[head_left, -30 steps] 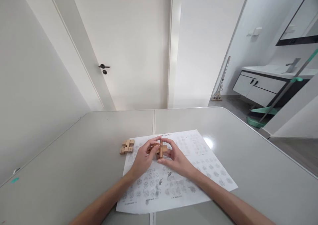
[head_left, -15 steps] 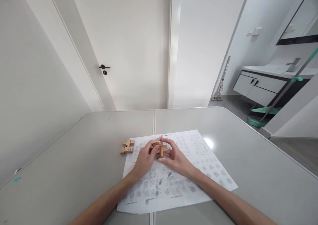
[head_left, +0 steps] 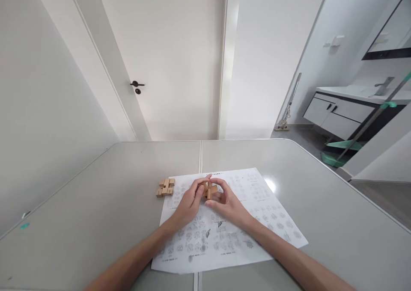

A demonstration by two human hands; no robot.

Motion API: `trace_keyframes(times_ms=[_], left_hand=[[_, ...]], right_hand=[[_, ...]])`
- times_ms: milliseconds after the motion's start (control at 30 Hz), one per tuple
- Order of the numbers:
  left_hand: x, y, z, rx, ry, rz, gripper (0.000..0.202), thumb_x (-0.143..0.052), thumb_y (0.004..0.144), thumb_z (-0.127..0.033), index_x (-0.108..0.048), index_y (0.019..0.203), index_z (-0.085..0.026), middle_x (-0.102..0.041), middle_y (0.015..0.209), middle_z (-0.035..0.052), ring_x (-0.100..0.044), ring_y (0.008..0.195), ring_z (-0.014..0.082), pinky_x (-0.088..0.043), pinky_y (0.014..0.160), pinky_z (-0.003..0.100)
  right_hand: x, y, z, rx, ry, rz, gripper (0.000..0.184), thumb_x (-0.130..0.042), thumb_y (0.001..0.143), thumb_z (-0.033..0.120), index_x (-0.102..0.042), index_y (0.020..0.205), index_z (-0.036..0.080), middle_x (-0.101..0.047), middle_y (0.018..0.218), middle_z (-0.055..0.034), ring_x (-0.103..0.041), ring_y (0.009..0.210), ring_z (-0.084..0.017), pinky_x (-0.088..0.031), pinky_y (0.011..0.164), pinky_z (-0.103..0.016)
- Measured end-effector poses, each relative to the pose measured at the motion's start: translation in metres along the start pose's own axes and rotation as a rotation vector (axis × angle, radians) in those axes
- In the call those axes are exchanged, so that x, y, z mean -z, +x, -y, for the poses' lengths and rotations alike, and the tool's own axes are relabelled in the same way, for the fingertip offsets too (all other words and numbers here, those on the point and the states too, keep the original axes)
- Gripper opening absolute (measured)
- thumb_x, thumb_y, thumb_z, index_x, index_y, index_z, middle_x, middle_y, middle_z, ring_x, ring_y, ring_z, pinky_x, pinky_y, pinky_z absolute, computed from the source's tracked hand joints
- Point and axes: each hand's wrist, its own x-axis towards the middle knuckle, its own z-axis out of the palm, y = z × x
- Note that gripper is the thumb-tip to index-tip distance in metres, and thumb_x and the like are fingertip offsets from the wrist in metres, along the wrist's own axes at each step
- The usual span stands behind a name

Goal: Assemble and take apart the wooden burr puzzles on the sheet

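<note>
A small cross of notched wooden puzzle pieces (head_left: 209, 190) is held between both my hands above a printed sheet of diagrams (head_left: 224, 235). My left hand (head_left: 189, 203) pinches it from the left, fingers closed on the wood. My right hand (head_left: 226, 202) grips it from the right, thumb below and fingers curled over. Most of the cross is hidden by my fingers. A second cluster of wooden pieces (head_left: 165, 187) lies on the table just off the sheet's far left corner, apart from both hands.
The grey table (head_left: 96, 205) has a seam down its middle and a rounded far right corner. A white door with a black handle (head_left: 136, 84) stands behind it. To the right are a vanity cabinet (head_left: 337, 111) and a green mop (head_left: 340, 145).
My hands have closed in a little more tightly round the wooden cross and sunk slightly toward the sheet. The view has shifted a bit. The loose pieces have not moved.
</note>
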Motion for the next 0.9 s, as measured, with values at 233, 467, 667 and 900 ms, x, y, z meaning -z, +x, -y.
trace_keyframes(times_ms=[233,467,667,900], left_hand=[[0.003,-0.001,0.002,0.014,-0.051,0.126,0.057,-0.049,0.105,-0.041,-0.028,0.158,-0.032,-0.042,0.161,0.0086,-0.046,0.144,0.0280,-0.043,0.117,0.046],[0.004,-0.003,0.005,0.011,0.082,0.150,0.053,-0.042,0.106,-0.041,-0.027,0.156,-0.029,-0.050,0.154,0.0128,-0.060,0.128,0.0268,-0.051,0.107,0.044],[0.005,-0.005,0.010,0.007,0.183,0.152,0.049,-0.039,0.107,-0.040,-0.029,0.152,-0.025,-0.070,0.123,0.0117,-0.070,0.107,0.0259,-0.055,0.095,0.042],[0.008,-0.003,0.012,0.013,0.404,0.124,0.042,-0.042,0.104,-0.041,-0.040,0.143,-0.025,-0.074,0.112,0.0094,-0.074,0.094,0.0276,-0.057,0.078,0.038]], right_hand=[[0.013,0.004,0.006,-0.103,0.168,-0.163,0.057,-0.085,0.078,0.047,-0.058,0.125,0.030,-0.063,0.128,-0.0067,-0.067,0.109,-0.024,-0.051,0.099,-0.043],[0.017,0.004,0.004,-0.177,0.283,-0.112,0.052,-0.084,0.081,0.046,-0.061,0.122,0.024,-0.069,0.114,-0.0073,-0.068,0.111,-0.024,-0.049,0.105,-0.042],[0.019,0.003,0.005,-0.200,0.230,-0.110,0.048,-0.081,0.085,0.046,-0.060,0.122,0.023,-0.070,0.112,-0.0074,-0.068,0.112,-0.024,-0.050,0.108,-0.043],[0.024,0.005,0.006,-0.255,0.300,-0.046,0.045,-0.079,0.087,0.044,-0.061,0.119,0.019,-0.071,0.114,-0.0108,-0.070,0.111,-0.026,-0.054,0.104,-0.044]])
